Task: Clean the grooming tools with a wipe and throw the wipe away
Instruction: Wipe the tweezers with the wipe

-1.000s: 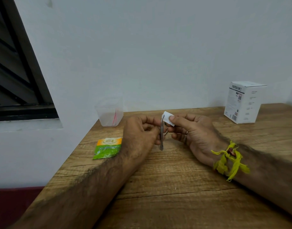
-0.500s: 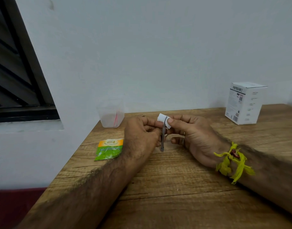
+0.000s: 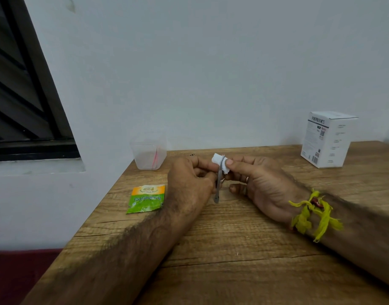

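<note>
A slim grey metal grooming tool (image 3: 217, 186) stands nearly upright just above the wooden table (image 3: 233, 249). My left hand (image 3: 189, 181) grips its middle with curled fingers. Its upper end lies against a small white wipe (image 3: 219, 164). My right hand (image 3: 257, 183) pinches that wipe against the tool's top between thumb and forefinger. The tool's lower tip pokes out below my left hand.
A green and orange sachet (image 3: 146, 198) lies flat left of my left hand. A clear plastic cup (image 3: 148, 154) with a pink stick inside stands at the wall. A white carton (image 3: 328, 139) stands at the back right. The table's left edge runs close by the sachet.
The wipe has gone from sitting at the tool's tip to wrapping round its upper end. My right thumb has shifted onto the wipe. Both hands stay in the same spot.
</note>
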Tool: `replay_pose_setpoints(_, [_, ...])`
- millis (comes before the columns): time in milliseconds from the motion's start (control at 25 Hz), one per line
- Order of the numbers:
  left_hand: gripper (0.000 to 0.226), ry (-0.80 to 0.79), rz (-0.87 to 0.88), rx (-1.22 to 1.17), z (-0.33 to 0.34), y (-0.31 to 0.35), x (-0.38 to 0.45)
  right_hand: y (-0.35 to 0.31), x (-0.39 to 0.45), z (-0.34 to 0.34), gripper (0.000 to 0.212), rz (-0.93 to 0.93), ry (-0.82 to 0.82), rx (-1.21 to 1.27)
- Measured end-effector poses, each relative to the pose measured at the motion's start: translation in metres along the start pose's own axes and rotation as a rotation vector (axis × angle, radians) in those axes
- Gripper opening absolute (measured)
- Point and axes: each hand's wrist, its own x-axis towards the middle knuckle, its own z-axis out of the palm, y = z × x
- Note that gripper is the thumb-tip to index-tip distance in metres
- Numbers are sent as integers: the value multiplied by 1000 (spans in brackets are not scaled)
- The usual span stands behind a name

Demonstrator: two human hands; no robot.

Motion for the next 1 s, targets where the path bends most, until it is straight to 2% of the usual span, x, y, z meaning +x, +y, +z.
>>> replay_pose_setpoints(240, [15,25,-31,-52,1,0,-3,1,2,-3,14,5,-16,-64])
replay_pose_setpoints(400, [19,44,-26,-82,2,1,-6,3,0,-1,24,-45,-37,-130])
replay_pose_setpoints(520, [28,-65,-19,-132,0,4,-6,3,-1,-1,15,-77,-7,-150])
replay_pose_setpoints(640, [31,-194,-29,-176,-12,8,2,4,0,-2,15,-83,16,-156])
replay_pose_setpoints(1000, [18,-236,-38,-27,-26,21,13,1,-7,4,20,-165,18,-331])
